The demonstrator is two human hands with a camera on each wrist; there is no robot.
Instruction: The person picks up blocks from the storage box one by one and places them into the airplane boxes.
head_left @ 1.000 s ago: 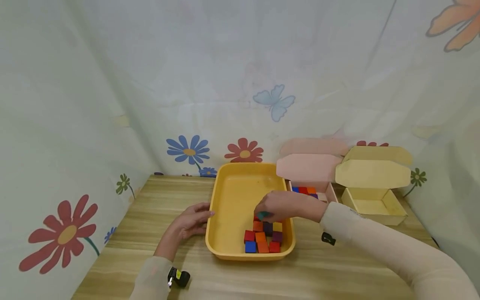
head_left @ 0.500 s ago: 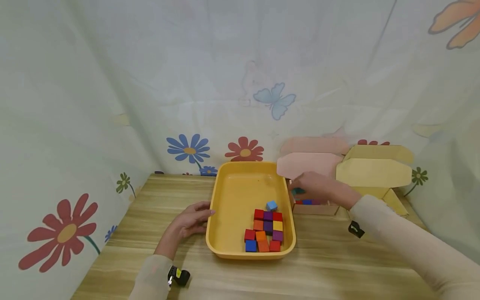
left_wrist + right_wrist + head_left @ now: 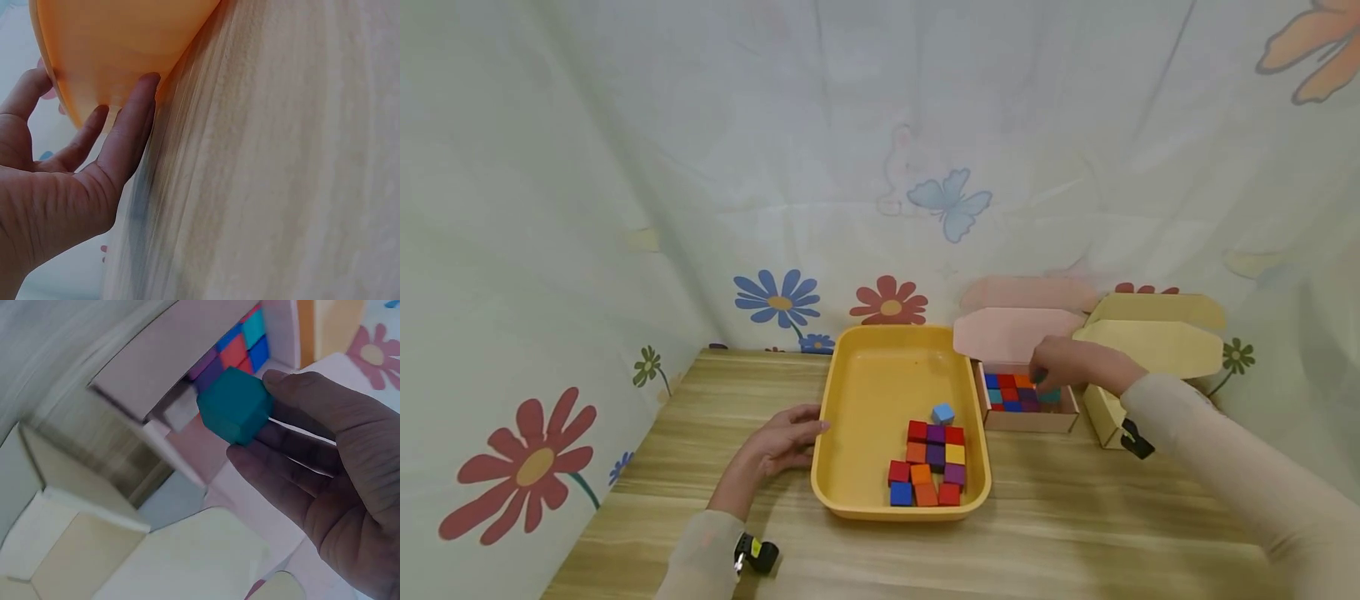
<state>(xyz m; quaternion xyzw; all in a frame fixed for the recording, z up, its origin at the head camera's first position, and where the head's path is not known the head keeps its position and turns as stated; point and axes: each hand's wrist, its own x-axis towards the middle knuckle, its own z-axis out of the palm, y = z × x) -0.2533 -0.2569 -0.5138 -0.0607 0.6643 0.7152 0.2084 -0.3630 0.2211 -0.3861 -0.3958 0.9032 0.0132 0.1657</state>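
My right hand (image 3: pixel 1063 363) is over the pink box (image 3: pixel 1030 421), pinching a teal cube (image 3: pixel 234 405) between thumb and fingertips in the right wrist view. Rows of coloured cubes (image 3: pixel 1009 393) fill the left part of that box, and a pale block (image 3: pixel 181 407) lies near its end. My left hand (image 3: pixel 786 440) rests at the left side of the yellow tray (image 3: pixel 824 450). In the left wrist view its fingers (image 3: pixel 128 131) are extended and touch the tray's outer wall. A light blue cube (image 3: pixel 943 414) sits apart in the tray, behind several packed cubes (image 3: pixel 936 456).
An open yellow box (image 3: pixel 1105 417) stands right of the pink one, partly behind my right forearm. Both boxes have raised lids, the pink lid (image 3: pixel 1018 333) and the yellow lid (image 3: pixel 1165 346). A flower-printed curtain (image 3: pixel 850 167) hangs behind the wooden table (image 3: pixel 850 558).
My right hand has gone from the tray's cubes rightward to the pink box, carrying the teal cube. The light blue cube in the tray has come into view. My left hand stays put.
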